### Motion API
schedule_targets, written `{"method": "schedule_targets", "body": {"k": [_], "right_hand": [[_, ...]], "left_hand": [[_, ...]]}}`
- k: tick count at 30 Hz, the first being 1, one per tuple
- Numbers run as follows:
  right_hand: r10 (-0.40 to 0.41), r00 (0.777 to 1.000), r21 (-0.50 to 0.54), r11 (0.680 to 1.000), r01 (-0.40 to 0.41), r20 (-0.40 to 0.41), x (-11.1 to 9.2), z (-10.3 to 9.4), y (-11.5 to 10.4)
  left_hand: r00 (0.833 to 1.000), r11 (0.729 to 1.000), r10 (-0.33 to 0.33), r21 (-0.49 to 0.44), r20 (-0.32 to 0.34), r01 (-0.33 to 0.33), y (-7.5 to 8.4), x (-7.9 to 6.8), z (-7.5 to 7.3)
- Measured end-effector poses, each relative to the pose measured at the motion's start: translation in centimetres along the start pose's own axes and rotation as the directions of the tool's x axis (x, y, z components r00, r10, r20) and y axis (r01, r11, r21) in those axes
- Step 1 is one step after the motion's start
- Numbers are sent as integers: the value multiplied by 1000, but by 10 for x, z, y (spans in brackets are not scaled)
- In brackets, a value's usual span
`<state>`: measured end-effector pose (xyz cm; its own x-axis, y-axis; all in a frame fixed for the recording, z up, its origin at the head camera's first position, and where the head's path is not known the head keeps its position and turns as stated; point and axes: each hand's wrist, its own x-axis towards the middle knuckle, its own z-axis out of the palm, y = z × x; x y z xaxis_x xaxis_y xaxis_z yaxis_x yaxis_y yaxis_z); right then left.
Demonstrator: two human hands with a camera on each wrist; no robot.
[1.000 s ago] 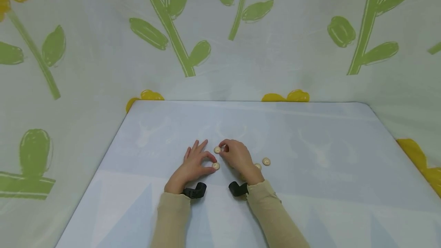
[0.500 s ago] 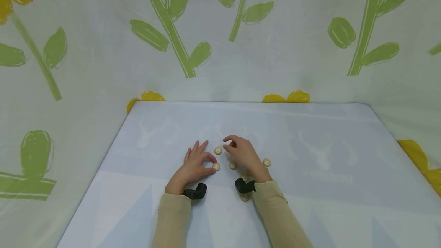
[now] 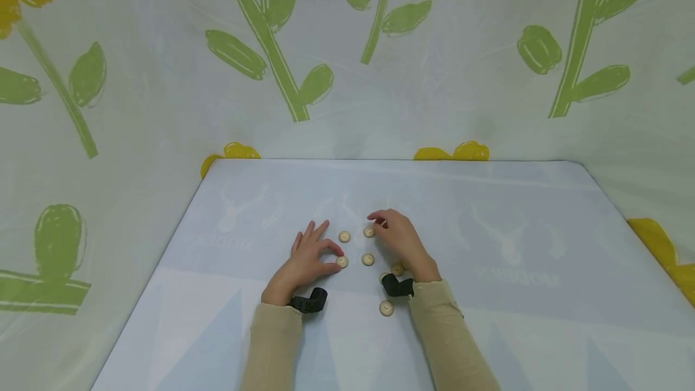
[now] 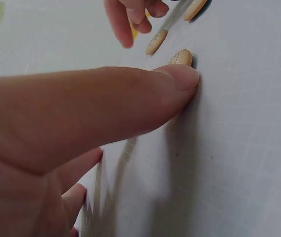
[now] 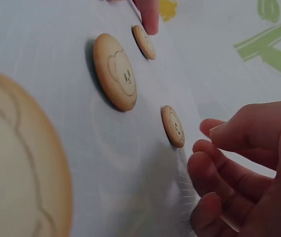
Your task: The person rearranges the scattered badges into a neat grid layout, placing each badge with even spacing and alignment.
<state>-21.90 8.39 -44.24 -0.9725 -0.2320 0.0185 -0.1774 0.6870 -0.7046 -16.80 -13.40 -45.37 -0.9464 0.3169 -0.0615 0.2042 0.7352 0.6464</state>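
Flowery backdrop [image 3: 163, 77]; only right-wrist view clearly shows faces [image 5: 125, 75] on discs [image 5: 106, 52]. Left hand [image 3: 305, 263] pinches one; right hand [image 3: 403, 241] bends, grip unclear.

I note, on the table [image 3: 521, 330]: one disc [image 3: 343, 262] at the left hand [image 3: 304, 261], a second disc [image 3: 344, 236] behind that, a third disc [image 3: 368, 259] right of the first, a fourth disc [image 3: 368, 232] beside the right hand [image 3: 404, 240].
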Motion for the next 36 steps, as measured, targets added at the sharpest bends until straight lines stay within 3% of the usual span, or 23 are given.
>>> {"method": "schedule_targets", "body": {"k": [16, 36], "right_hand": [[-29, 994, -95, 995, 39, 103, 1, -4, -2], [-30, 997, -84, 996, 35, 65, -2, 0, -2]], "left_hand": [[1000, 1000, 18, 13, -8, -18, 3, 2, -4], [1000, 1000, -1, 1, -4, 1, 2, 1, -1]]}}
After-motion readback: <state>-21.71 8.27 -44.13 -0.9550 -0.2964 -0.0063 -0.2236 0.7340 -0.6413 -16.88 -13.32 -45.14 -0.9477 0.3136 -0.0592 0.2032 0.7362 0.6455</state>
